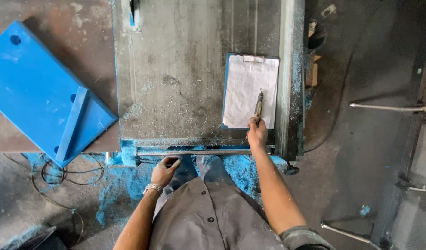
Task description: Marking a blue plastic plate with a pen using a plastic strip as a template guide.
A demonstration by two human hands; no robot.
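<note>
Right hand (pixel 257 134) is closed round a slim, light, rigid pen (pixel 259 106) at its lower end, mid-frame over the clipboard (pixel 248 90), while the left hand (pixel 164 170), fingers curled, rests on the table edge (pixel 194 151).

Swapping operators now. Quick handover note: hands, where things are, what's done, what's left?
Right hand: holds a grey pen-like tool, tip on the white paper sheet on the blue clipboard.
Left hand: empty, fingers touching the metal rail at the front edge of the grey steel machine table.
Clipboard lies at the table's right side. Blue plastic plate with holes lies left of the table; blue shavings on the floor.
Done: cannot tell what is marked on the sheet.
Left: cannot tell.
</note>
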